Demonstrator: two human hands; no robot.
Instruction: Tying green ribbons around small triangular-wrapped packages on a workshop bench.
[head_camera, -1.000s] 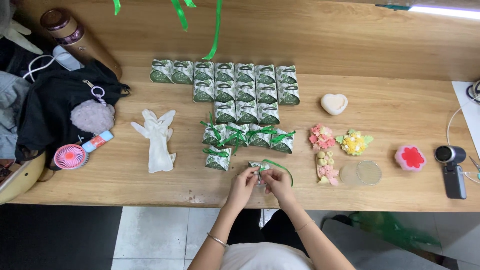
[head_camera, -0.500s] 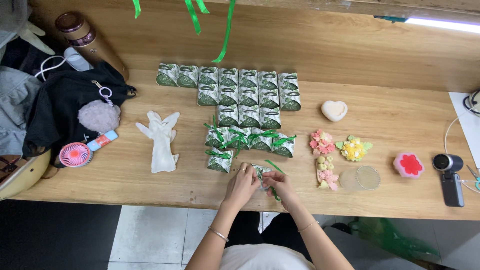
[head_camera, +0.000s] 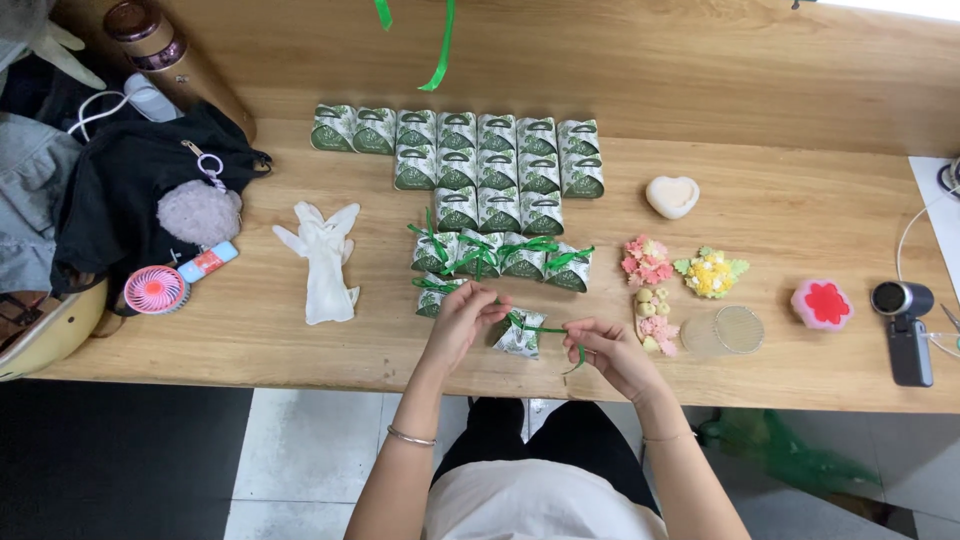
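A small green-and-white gift box (head_camera: 522, 337) lies on the wooden table (head_camera: 800, 215) near the front edge, with a green ribbon (head_camera: 548, 330) around it. My left hand (head_camera: 463, 318) pinches the ribbon end at the box's left side. My right hand (head_camera: 612, 351) pulls the other ribbon end out to the right, stretching it taut. Just behind stand several boxes tied with green bows (head_camera: 500, 255), and behind those are rows of untied boxes (head_camera: 480, 150).
A white glove (head_camera: 325, 255) lies left of the boxes. Far left are a black bag (head_camera: 120, 200), a pink fan (head_camera: 153, 290) and a brown flask (head_camera: 170, 55). Right: flower-shaped soaps (head_camera: 685, 275), a heart soap (head_camera: 672, 196), a clear lid (head_camera: 735, 330), a camera (head_camera: 905, 320).
My hands, which were close together on the box, have drawn apart; the right hand moved right, pulling the ribbon tight. The view shifted slightly.
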